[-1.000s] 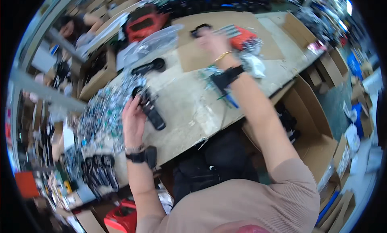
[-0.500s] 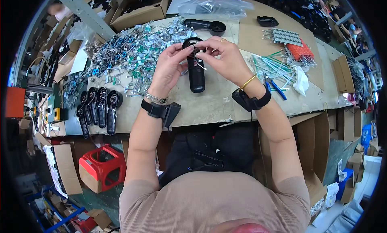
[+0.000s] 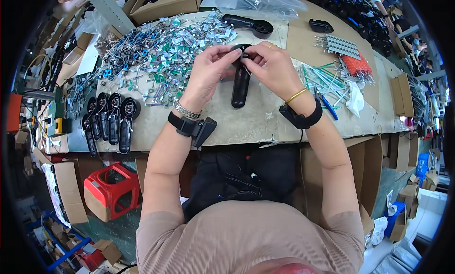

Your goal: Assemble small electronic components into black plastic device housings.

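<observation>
Both my hands meet over the round head of a black handheld fan housing (image 3: 241, 86), whose handle points toward me above the worktable. My left hand (image 3: 213, 67) grips the head's left side, with thumb and fingers pressed together on it. From the right, my right hand (image 3: 271, 67) pinches at the middle of the round head; the small part between its fingertips is hidden. Beyond them lies another black fan housing (image 3: 249, 25). A heap of small green circuit boards with wires (image 3: 166, 55) spreads to the left of my hands.
Several black fan housings (image 3: 113, 117) stand in a row at the table's left. At right lie blue-handled pliers (image 3: 328, 105), white and green wires (image 3: 327, 82), a board panel (image 3: 342, 46) and a red bundle (image 3: 356, 65). A red stool (image 3: 113, 191) is below left.
The view has shifted slightly. The fan housing is tilted a little differently, and my fingers have closed in over its head; the white wire that stuck out near my right fingers is now mostly hidden.
</observation>
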A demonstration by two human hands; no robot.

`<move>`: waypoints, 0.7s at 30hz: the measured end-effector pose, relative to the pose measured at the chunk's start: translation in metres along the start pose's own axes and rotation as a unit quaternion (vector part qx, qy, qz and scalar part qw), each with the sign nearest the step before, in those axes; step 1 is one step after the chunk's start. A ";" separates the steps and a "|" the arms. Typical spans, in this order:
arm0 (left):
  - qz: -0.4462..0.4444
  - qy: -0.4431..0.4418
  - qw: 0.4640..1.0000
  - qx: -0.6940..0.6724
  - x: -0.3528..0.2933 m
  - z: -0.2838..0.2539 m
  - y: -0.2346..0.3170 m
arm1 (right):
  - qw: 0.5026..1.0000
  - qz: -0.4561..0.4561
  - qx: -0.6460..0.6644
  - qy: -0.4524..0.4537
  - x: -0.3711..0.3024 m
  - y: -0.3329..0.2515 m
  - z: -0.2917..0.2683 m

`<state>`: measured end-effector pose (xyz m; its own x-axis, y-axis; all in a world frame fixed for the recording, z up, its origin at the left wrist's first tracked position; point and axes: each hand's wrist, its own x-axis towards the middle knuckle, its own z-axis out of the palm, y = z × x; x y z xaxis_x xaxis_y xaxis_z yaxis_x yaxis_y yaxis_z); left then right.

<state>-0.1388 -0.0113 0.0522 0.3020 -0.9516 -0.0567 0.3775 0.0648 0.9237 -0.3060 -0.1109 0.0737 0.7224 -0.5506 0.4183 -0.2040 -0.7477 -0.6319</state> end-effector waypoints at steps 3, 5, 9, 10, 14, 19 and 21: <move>0.001 0.015 1.000 0.004 -0.001 0.002 0.001 | 0.999 -0.038 0.002 0.026 0.000 0.000 0.004; 0.001 0.013 1.000 0.009 -0.001 0.002 0.002 | 0.998 -0.053 -0.017 0.024 -0.001 0.000 0.003; -0.002 0.013 1.000 0.016 -0.003 0.003 0.002 | 0.995 -0.085 -0.058 0.019 -0.002 -0.002 0.001; -0.003 0.014 1.000 0.013 -0.004 0.004 0.001 | 0.994 -0.088 -0.060 0.019 -0.003 -0.002 0.001; 0.007 0.022 0.999 0.032 -0.003 0.000 -0.002 | 0.993 -0.082 -0.079 0.021 -0.003 -0.004 0.003; 0.011 0.036 0.998 0.051 -0.002 -0.004 -0.001 | 0.998 -0.019 -0.054 0.018 0.002 -0.008 0.009; 0.017 0.044 0.997 0.054 -0.001 -0.005 -0.002 | 0.999 -0.009 -0.047 0.025 0.005 -0.007 0.012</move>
<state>-0.1357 -0.0091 0.0491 0.3898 -0.9193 -0.0539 0.2717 0.0589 0.9606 -0.2932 -0.1038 0.0718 0.6929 -0.5526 0.4632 -0.2541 -0.7883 -0.5603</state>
